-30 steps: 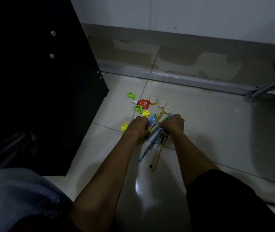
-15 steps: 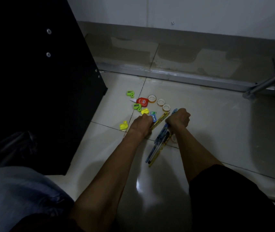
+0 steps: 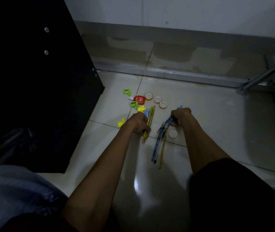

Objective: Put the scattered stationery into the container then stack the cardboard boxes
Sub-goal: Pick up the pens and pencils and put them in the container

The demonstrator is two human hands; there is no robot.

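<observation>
The pencils (image 3: pixel 150 118) are in my left hand (image 3: pixel 137 122) and the pens (image 3: pixel 160 141) in my right hand (image 3: pixel 181 116), over the floor (image 3: pixel 217 123). A tape roll (image 3: pixel 173 133) lies just right of the pens. Behind my hands lie three rolls (image 3: pixel 157 99); left of them are the glue (image 3: pixel 139 99) and the sharpeners (image 3: pixel 134 104). A cabinet (image 3: pixel 32 81) stands at the far left.

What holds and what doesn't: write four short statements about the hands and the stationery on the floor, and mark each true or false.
1. The left hand grips yellow pencils. True.
2. The right hand lies flat and empty on the floor. False: it grips a mostly blue bundle of pencils or pens, whose far ends rest on the floor.
3. The red glue bottle lies on the floor beyond the left hand. True.
4. All the tape rolls are stacked in one pile. False: three lie side by side in a row, and a fourth roll lies apart, near the right hand.
</observation>
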